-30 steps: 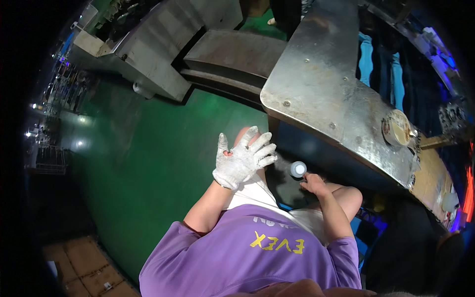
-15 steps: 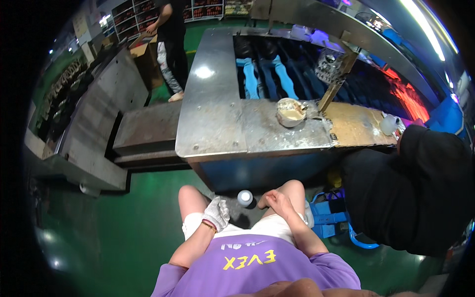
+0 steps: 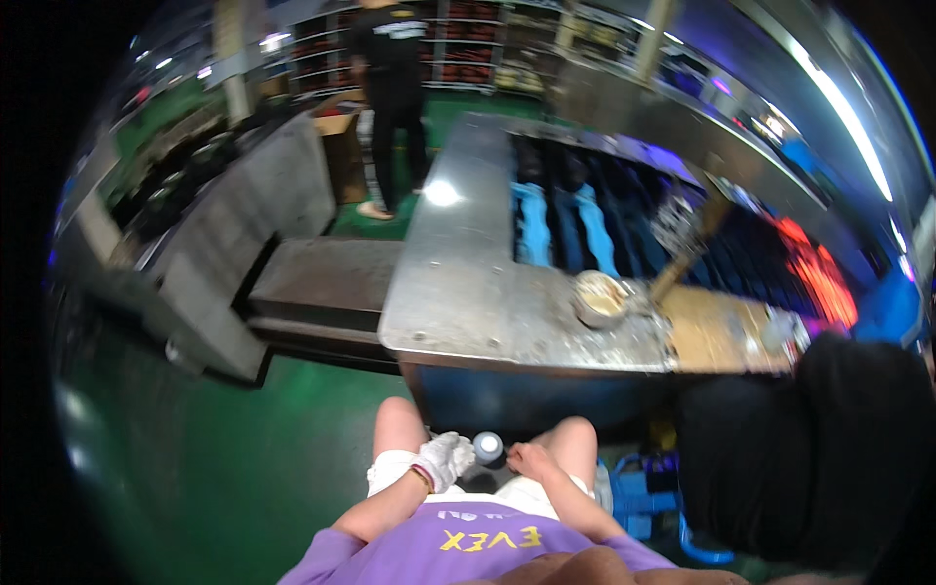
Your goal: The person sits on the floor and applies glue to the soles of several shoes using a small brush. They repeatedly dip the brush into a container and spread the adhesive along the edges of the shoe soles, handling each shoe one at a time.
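My left hand [image 3: 445, 460], in a whitish knit glove, is over my left thigh with its fingers curled in. Whatever may be inside them is hidden. My bare right hand [image 3: 531, 460] lies by my right thigh, its fingers bent toward a dark bottle [image 3: 488, 452] with a pale top. Blur keeps me from telling how far those fingers close. The bottle stands between my knees, very near both hands; I cannot tell whether either touches it. Ahead, a stained bowl [image 3: 600, 300] with cream-coloured residue sits on the metal bench [image 3: 444, 292].
Light-blue strips [image 3: 533, 226] lie on a dark bed set into the bench, with red glow [image 3: 814, 268] farther right. Cardboard [image 3: 726, 327] covers the bench's right end. A large black shape [image 3: 751, 468] and blue stool-like frame [image 3: 634, 497] flank me. Another person [image 3: 395, 97] stands far ahead.
The view has tilted up and shifted, so the bench sits lower in it. My left hand has come closer to the bottle. The distant person has straightened and turned away.
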{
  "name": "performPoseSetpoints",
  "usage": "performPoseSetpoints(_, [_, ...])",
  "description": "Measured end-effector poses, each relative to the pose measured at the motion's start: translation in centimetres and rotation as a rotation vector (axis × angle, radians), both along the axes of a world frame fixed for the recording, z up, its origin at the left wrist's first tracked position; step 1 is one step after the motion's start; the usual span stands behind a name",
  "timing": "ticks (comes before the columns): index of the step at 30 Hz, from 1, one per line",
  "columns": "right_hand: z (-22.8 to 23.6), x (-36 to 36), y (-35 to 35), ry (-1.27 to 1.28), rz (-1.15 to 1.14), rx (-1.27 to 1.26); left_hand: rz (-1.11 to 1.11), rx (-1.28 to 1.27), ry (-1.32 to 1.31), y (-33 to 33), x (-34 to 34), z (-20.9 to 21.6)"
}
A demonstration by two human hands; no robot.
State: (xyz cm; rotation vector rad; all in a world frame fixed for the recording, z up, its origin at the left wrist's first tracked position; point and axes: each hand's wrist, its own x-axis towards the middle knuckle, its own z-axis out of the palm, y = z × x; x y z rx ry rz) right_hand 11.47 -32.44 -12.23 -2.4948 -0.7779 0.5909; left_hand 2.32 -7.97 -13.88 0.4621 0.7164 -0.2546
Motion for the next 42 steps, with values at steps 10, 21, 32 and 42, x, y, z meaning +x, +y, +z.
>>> performPoseSetpoints(10, [-0.6,-0.5,-0.6,-0.020,0.060,-0.176,-0.437,0.554,0.089,-4.2,-0.3,7.2])
performPoseSetpoints(21, [-3.9,-0.8,2.3,0.207,0.379,-0.181,-0.854,0.971,0.004,-5.4,2.3,2.3])
performPoseSetpoints(32, [-6.0,-0.1,2.1,0.219,0.141,-0.012,-0.693,0.152,-0.056,-4.2,2.3,-3.5])
performPoseSetpoints(42, [-4.0,-0.9,4.1,0.226,0.144,-0.077,-1.128,1.250,-0.715,-2.3,1.3,0.3])
